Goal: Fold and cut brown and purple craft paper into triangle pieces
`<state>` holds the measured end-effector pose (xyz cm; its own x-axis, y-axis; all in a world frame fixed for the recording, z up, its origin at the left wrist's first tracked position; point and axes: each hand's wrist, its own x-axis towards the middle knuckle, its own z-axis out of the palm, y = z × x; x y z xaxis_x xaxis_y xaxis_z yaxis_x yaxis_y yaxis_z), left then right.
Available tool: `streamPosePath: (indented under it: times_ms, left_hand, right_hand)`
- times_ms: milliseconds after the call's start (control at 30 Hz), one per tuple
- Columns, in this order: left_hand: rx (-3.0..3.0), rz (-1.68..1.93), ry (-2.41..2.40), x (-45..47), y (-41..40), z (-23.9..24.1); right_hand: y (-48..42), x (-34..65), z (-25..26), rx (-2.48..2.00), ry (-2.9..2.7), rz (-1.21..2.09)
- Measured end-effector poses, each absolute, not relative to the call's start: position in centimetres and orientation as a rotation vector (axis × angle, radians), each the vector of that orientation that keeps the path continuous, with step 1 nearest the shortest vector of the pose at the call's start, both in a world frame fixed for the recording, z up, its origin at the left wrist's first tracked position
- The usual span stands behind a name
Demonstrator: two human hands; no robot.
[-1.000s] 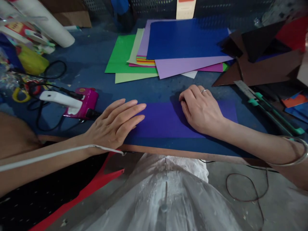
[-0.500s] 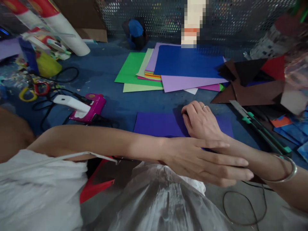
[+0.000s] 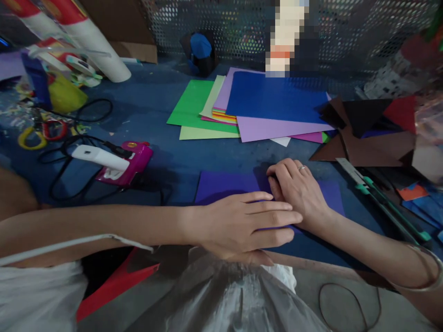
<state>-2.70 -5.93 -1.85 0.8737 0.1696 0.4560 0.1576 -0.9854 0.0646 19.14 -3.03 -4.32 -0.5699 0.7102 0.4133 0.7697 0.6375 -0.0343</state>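
Note:
A purple paper sheet lies flat near the front edge of the blue table. My left hand lies across its near part, fingers stretched out flat and pointing right. My right hand rests on the sheet's far right part with its fingers curled down, pressing on the paper; a ring shows on one finger. The fingertips of the left hand almost touch the right wrist.
A stack of coloured paper sheets lies behind. Brown and red folded pieces and a green-handled ruler tool sit at the right. A pink and white glue gun with black cable, scissors and rolls are at the left.
My left hand swept from the sheet's left edge across to the right along its near part, then drew back a little toward the middle. The right hand stayed pressed on the paper.

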Motion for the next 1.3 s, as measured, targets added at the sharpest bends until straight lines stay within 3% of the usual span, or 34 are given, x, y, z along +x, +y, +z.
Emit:
streamPosePath:
  times_ms: [300,500,833,1067,1300]
  left_hand:
    - [2.941,0.504,0.276,-5.0,-6.4,-2.8]
    - [2.88,0.736,0.54,-8.8,-7.1,-2.5]
    - [2.875,0.504,0.733,-10.4,-11.2,-4.9]
    - [3.013,0.607,0.643,-10.0,-10.5,-4.3]
    - [2.853,0.69,0.791,-10.6,-11.8,-6.1]
  right_hand:
    - [-3.1,19.2,-3.6,-1.183,-2.476,-0.112]
    - [-3.0,18.9,-3.2,-1.294,-2.518,-0.013]
    - [-4.0,18.5,-2.2,-1.372,-2.637,-0.168]
    - [-6.0,13.6,-2.7,-1.151,-2.777,-0.18]
    - [-6.7,10.2,-1.8,-1.212,-2.845,-0.105]
